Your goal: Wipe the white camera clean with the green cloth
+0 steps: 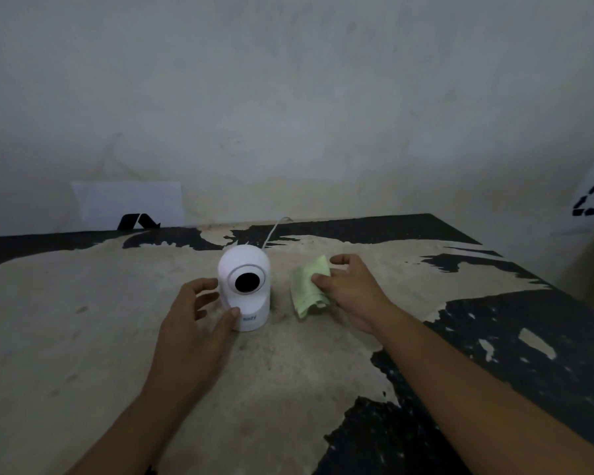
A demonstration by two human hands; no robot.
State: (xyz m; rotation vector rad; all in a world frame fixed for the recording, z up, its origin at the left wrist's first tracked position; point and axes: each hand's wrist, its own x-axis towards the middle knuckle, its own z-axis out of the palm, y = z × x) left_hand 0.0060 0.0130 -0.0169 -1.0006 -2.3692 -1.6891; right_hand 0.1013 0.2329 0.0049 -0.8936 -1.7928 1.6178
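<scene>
I see the white camera (245, 289) upright on the worn table (83, 337), lens toward me, its white cable (271, 233) trailing behind to the wall. My left hand (194, 323) cups the camera's left side, fingers spread, thumb touching its base. Just right of the camera, my right hand (348, 291) pinches the green cloth (308, 286).

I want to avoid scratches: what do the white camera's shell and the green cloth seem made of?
The rounded white camera looks like smooth moulded plastic, matt to satin, with an even seamless dome; its black lens disc looks glossier. The pale green cloth seems a thin soft fabric, perhaps microfibre, since it folds and droops limply under the right hand.
</scene>
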